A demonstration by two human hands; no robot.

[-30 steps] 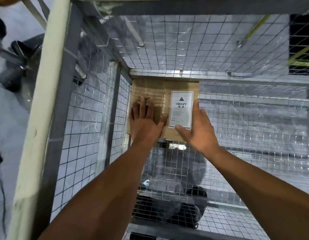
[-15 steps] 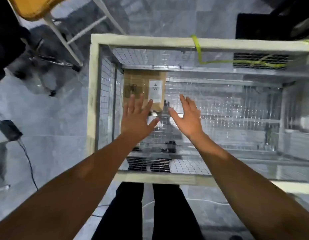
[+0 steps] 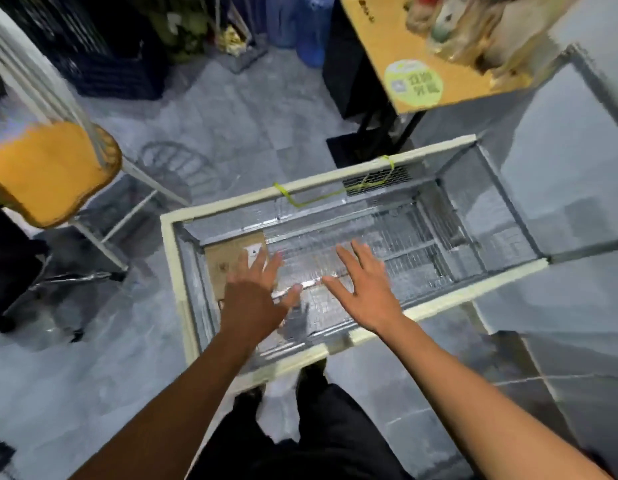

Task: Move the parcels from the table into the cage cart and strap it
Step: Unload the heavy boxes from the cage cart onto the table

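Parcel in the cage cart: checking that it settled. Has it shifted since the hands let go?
No. The parcel still lies in the same far-left corner of the cage cart.

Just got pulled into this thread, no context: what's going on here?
A person stands over the open-topped cage cart. One cardboard parcel lies on the cart floor at its left end. The left hand and right hand hover above the cart, fingers spread, holding nothing. A yellow-green strap hangs looped on the far rail, not fastened across. A table beyond the cart carries items too blurred to identify.
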